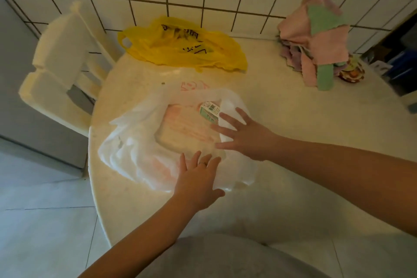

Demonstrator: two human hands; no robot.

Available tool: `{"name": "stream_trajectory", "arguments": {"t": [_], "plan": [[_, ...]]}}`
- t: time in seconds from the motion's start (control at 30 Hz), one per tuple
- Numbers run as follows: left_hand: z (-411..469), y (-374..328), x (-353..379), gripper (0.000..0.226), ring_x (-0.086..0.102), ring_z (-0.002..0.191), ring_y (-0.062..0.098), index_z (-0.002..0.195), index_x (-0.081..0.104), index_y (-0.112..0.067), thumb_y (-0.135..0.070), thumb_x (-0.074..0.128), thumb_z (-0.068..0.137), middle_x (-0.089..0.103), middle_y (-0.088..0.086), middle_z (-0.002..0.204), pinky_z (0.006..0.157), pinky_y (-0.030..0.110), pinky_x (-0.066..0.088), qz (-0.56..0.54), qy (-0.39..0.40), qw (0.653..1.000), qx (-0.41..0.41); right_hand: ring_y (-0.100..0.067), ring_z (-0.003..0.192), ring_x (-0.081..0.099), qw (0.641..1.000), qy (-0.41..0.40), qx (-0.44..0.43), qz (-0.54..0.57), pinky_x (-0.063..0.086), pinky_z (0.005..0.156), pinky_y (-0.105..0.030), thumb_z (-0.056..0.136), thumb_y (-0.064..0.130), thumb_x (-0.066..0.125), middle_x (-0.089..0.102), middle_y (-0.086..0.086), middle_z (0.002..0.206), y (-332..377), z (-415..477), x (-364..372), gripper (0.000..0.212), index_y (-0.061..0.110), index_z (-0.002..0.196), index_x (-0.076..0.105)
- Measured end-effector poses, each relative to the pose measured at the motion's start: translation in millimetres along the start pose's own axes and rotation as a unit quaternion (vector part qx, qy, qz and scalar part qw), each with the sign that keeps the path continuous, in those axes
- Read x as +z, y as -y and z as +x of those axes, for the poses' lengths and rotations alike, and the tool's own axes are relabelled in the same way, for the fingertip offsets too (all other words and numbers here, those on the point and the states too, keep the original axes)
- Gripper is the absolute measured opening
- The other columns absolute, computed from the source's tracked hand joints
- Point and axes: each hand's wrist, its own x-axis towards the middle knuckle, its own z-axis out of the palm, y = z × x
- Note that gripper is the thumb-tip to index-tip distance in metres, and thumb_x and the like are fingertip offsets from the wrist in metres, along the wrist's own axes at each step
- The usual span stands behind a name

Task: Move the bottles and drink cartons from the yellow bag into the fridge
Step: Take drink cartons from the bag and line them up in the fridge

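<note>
A yellow plastic bag [180, 45] with black print lies flattened at the back of the round table [293, 119], against the tiled wall. In front of it sits a white plastic bag [135, 149], its mouth open. Inside it a small green and white carton [209, 110] shows near the far rim. My left hand [198, 178] hovers with fingers spread over the white bag's near edge. My right hand [243, 135] reaches with straight fingers over the bag's right side, fingertips close to the carton. Neither hand holds anything.
A cream wooden chair [61, 67] stands left of the table, with a grey cabinet side [13, 74] beyond it. A heap of pink and green cloths [316, 38] sits at the table's back right, beside a small patterned dish [352, 70]. Pale floor tiles lie lower left.
</note>
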Motion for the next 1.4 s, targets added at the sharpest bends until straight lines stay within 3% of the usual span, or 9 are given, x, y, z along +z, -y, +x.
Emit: {"name": "stream_trajectory", "arguments": {"t": [0.1, 0.23, 0.33, 0.57, 0.73, 0.93, 1.07, 1.2, 1.4], "plan": [[9, -3, 2, 0.080, 0.020, 0.148, 0.029, 0.151, 0.022, -0.030, -0.055, 0.063, 0.087, 0.034, 0.000, 0.156, 0.119, 0.060, 0.002, 0.004, 0.022, 0.999, -0.023, -0.042, 0.149, -0.014, 0.995, 0.064, -0.067, -0.044, -0.009, 0.114, -0.069, 0.098, 0.020, 0.051, -0.008, -0.004, 0.166, -14, 21, -1, 0.053, 0.036, 0.146, 0.037], [13, -9, 8, 0.060, 0.043, 0.132, 0.032, 0.144, 0.033, -0.029, -0.037, 0.062, 0.092, 0.052, 0.002, 0.140, 0.114, 0.052, 0.023, 0.010, 0.047, 0.997, -0.065, -0.035, 0.150, 0.010, 0.992, 0.097, -0.052, -0.061, -0.011, 0.110, -0.070, 0.093, 0.018, 0.058, 0.037, 0.002, 0.154, -32, 35, 10, 0.034, 0.029, 0.126, 0.060], [15, -13, 16, 0.048, 0.056, 0.119, 0.029, 0.140, 0.039, -0.033, -0.028, 0.055, 0.095, 0.061, 0.001, 0.129, 0.101, 0.045, 0.036, 0.005, 0.032, 0.996, -0.087, -0.027, 0.146, 0.024, 0.995, 0.085, -0.013, -0.048, -0.008, 0.111, -0.070, 0.093, 0.011, 0.050, 0.058, 0.007, 0.135, -48, 27, 24, 0.042, 0.029, 0.131, 0.057], [32, -50, 15, 0.049, 0.063, 0.107, 0.026, 0.139, 0.045, -0.039, -0.016, 0.046, 0.096, 0.067, 0.000, 0.119, 0.092, 0.037, 0.041, 0.012, -0.014, 0.998, -0.063, -0.022, 0.149, 0.021, 0.997, 0.071, 0.038, 0.019, 0.000, 0.113, -0.068, 0.097, 0.024, 0.046, 0.048, 0.004, 0.144, -78, -26, 80, 0.030, 0.024, 0.125, 0.056], [46, -73, 20, 0.049, 0.057, 0.121, 0.030, 0.144, 0.043, -0.034, -0.019, 0.044, 0.097, 0.057, 0.004, 0.139, 0.101, 0.040, 0.041, 0.003, 0.060, 0.998, -0.027, -0.014, 0.150, 0.010, 0.983, 0.136, 0.062, 0.111, -0.002, 0.115, -0.064, 0.098, 0.024, 0.040, 0.034, 0.008, 0.150, -68, -57, 111, 0.034, 0.031, 0.131, 0.047], [45, -67, 10, 0.064, 0.055, 0.122, 0.020, 0.129, 0.058, -0.038, -0.079, 0.044, 0.082, 0.058, -0.009, 0.136, 0.100, 0.036, 0.043, -0.105, 0.057, 0.991, -0.056, -0.011, 0.151, -0.003, 0.919, 0.147, 0.144, 0.336, -0.015, 0.115, -0.060, 0.095, 0.026, 0.038, 0.019, 0.007, 0.162, -59, -65, 104, 0.055, 0.035, 0.149, 0.032], [54, -45, -8, 0.065, 0.060, 0.102, 0.024, 0.116, 0.067, -0.034, -0.075, 0.027, 0.085, 0.066, -0.002, 0.116, 0.087, 0.041, 0.050, -0.128, -0.051, 0.990, -0.044, -0.017, 0.152, 0.007, 0.904, 0.040, 0.204, 0.373, -0.017, 0.114, -0.057, 0.095, 0.039, 0.029, 0.027, 0.004, 0.161, -49, -61, 92, 0.055, 0.030, 0.148, 0.039], [85, -11, -31, 0.031, 0.051, 0.116, 0.029, 0.121, 0.067, -0.028, -0.037, 0.052, 0.095, 0.057, 0.000, 0.131, 0.091, 0.042, 0.045, -0.007, -0.086, 0.996, -0.004, -0.028, 0.121, 0.055, 0.865, -0.168, 0.209, 0.425, 0.027, 0.107, -0.042, 0.088, 0.038, 0.047, 0.063, -0.002, 0.128, -20, -54, 78, 0.041, 0.016, 0.117, 0.068], [130, 19, -52, 0.056, 0.017, 0.148, 0.030, 0.149, 0.036, -0.036, -0.027, 0.053, 0.097, 0.018, -0.006, 0.163, 0.111, 0.051, 0.032, 0.079, -0.029, 0.995, 0.057, -0.025, 0.112, 0.053, 0.825, -0.094, 0.261, 0.492, 0.046, 0.086, -0.037, 0.094, 0.027, 0.055, 0.054, 0.001, 0.131, 22, -39, 71, 0.039, 0.019, 0.132, 0.054]]}}
